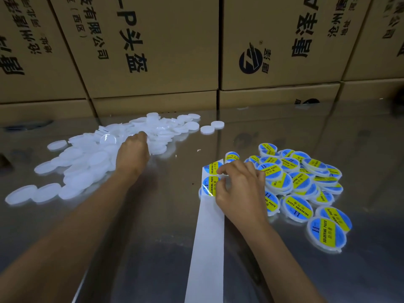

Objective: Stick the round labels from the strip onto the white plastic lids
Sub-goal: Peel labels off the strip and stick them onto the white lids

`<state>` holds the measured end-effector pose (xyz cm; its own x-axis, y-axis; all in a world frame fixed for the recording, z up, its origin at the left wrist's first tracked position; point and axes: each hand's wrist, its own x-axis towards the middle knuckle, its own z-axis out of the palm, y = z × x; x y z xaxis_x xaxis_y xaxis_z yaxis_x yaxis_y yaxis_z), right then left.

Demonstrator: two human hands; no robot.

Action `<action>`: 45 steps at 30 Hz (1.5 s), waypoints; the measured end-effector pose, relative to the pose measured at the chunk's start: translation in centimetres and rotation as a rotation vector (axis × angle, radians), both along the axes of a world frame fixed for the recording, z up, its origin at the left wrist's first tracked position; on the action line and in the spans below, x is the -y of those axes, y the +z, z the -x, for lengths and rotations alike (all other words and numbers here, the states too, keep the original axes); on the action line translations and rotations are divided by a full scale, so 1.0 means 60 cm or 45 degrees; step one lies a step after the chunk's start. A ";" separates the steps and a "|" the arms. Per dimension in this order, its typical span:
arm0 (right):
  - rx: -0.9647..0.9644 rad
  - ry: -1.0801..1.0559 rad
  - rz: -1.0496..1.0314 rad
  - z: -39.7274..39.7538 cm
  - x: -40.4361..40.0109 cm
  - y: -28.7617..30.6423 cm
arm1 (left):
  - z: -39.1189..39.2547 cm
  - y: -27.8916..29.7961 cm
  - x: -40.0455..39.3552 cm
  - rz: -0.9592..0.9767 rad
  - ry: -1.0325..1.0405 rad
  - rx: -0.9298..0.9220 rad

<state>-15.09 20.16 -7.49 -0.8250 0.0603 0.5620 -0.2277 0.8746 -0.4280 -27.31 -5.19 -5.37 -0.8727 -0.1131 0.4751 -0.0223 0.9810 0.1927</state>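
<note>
step: label pickup. right hand [239,189] pinches a round label [211,185] on the strip [207,248], centre frame. left hand [133,153] reaches into blank white lids [87,162], upper left; its grip cannot be told. next: peel cleanly, fetch lid.

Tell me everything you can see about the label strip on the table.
The label strip is a long white backing paper lying flat on the shiny metal table, running from the bottom edge up toward the middle. Its near part is bare. At the far end sit round blue and yellow labels printed SOLDERING PASTE. The right hand rests on that end, its fingers at a label's edge. Labelled lids lie just right of it.
</note>
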 end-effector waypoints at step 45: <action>0.134 0.334 0.071 -0.029 -0.010 -0.007 | -0.176 -0.034 -0.172 -1.589 -0.607 0.217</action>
<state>-13.33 20.77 -7.93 -0.8701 -0.1344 0.4742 -0.3948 0.7659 -0.5074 -16.77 5.12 -7.40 -0.9853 -0.0585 0.1607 0.1564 0.0724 0.9850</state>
